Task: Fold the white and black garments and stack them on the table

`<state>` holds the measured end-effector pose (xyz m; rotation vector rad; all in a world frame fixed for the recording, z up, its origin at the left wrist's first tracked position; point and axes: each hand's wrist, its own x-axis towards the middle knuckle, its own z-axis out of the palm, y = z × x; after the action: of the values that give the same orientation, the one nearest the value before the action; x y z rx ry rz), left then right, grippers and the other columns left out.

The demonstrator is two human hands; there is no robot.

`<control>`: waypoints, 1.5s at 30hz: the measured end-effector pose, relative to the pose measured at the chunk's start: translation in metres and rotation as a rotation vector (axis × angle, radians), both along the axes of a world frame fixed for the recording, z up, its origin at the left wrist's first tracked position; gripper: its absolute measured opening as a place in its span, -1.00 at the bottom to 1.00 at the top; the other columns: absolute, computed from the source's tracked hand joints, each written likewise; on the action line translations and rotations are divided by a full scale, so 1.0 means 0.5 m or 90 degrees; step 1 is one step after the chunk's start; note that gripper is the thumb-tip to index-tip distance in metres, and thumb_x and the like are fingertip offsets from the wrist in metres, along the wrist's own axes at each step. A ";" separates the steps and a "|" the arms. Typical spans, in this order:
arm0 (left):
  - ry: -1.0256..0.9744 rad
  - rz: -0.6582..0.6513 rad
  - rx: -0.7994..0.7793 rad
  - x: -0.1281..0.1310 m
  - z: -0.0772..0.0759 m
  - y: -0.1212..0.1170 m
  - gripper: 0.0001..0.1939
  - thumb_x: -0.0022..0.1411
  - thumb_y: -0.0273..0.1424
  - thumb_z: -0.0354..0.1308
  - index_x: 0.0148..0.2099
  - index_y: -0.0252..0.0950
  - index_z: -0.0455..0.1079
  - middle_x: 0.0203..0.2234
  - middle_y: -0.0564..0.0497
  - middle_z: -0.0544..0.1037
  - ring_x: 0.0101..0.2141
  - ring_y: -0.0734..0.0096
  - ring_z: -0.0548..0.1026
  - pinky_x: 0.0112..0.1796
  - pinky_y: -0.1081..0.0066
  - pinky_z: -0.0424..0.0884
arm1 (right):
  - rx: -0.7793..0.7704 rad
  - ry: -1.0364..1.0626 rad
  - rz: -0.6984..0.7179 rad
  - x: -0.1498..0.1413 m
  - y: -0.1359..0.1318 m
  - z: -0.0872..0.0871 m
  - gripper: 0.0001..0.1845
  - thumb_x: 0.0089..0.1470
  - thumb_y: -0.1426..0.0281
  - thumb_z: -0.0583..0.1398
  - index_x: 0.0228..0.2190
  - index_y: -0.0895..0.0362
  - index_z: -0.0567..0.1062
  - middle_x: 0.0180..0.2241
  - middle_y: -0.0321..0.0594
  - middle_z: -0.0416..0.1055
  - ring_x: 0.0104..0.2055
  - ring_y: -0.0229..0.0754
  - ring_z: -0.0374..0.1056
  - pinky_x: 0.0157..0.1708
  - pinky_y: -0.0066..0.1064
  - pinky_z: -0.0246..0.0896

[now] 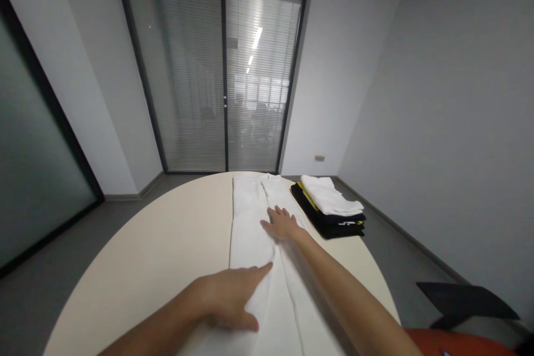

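Observation:
A long piece of white cloth (250, 200), which looks like a folded garment, lies lengthwise over the round table from its far edge toward me. An edge or seam runs down its length. My right hand (282, 225) rests on the cloth farther out, palm down with fingers spread. Nearer to me, my left hand (236, 292) is on the cloth's left part, index finger stretched out and thumb apart. Neither hand grips anything. My right forearm crosses over the right part of the cloth and hides some of it.
On the cream round table (167, 245), to the right, stands a stack of folded clothes (334, 229), black and yellow, with a white folded garment (329, 197) on top. A black and red chair (463, 303) is at the lower right. Glass doors with blinds (187, 89) stand beyond.

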<state>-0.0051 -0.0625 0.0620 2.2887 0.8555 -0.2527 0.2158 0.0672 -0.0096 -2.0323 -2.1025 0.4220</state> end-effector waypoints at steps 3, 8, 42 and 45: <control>-0.004 0.023 0.012 -0.007 -0.016 -0.001 0.14 0.02 -0.25 0.32 0.47 -0.37 -0.27 0.39 -0.33 -0.07 0.33 -0.05 0.08 0.28 0.09 0.08 | -0.043 -0.017 -0.024 -0.017 -0.008 -0.019 -0.15 0.22 -0.10 -0.05 0.38 0.05 -0.04 0.43 -0.05 -0.34 0.44 0.26 -0.46 0.29 0.25 -0.53; -0.012 0.065 0.042 -0.029 -0.029 0.035 -0.02 -0.03 -0.30 0.32 0.39 -0.39 0.00 0.31 -0.35 0.19 0.23 -0.08 0.29 0.22 0.14 0.21 | -0.046 -0.025 -0.062 -0.050 0.024 -0.039 -0.14 0.23 -0.13 -0.14 0.39 0.04 -0.12 0.44 -0.08 -0.46 0.44 0.23 -0.59 0.27 0.26 -0.70; -0.217 0.033 -0.006 -0.048 -0.018 0.002 -0.62 0.26 -0.37 0.07 0.11 -0.13 0.43 -0.05 -0.04 0.54 -0.14 0.34 0.51 -0.10 0.36 0.42 | 0.205 0.218 0.337 0.000 -0.127 -0.003 -0.60 0.06 0.60 0.12 -0.14 0.04 0.59 0.15 -0.17 0.34 -0.01 -0.19 0.42 0.06 -0.33 0.26; -0.192 0.007 0.165 -0.050 -0.048 0.018 -0.50 0.29 -0.23 0.12 0.26 -0.10 0.31 0.31 -0.08 0.23 0.28 0.08 0.17 0.25 0.10 0.08 | 0.197 0.208 0.367 0.007 -0.131 0.007 -0.56 0.07 0.58 0.13 -0.07 0.02 0.58 0.19 -0.16 0.29 -0.01 -0.20 0.41 0.08 -0.34 0.24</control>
<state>-0.0301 -0.0533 0.0380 2.4734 0.7796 0.2181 0.2191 0.0014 -0.0063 -1.0891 -2.3280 0.4356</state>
